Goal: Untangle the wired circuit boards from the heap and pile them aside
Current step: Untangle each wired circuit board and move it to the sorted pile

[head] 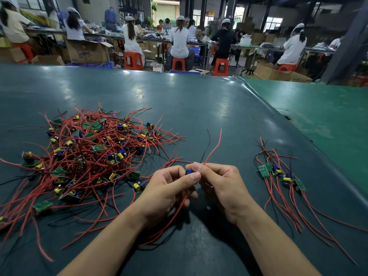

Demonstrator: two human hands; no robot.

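Your left hand (169, 188) and right hand (219, 186) meet at the middle of the table (199, 108), fingertips touching. Both sets of fingers curl in and pinch one small circuit board (188, 172); only its blue component shows between your left thumb and right forefinger. A red wire (216, 145) and a thin black wire (206, 146) rise away from your right fingertips. More red leads hang below your left fingers toward the near edge.

Left of your left fingers, close by: the heap (89, 154), a tangle of red wires, green boards, yellow and blue parts. Its nearest strands reach your left knuckles.

Right of your right fingers, well apart: the sorted pile (278, 174), a few boards side by side, wires trailing toward you.

Beyond your fingertips, past the table's far edge: seated workers (179, 40) on red stools (133, 60).
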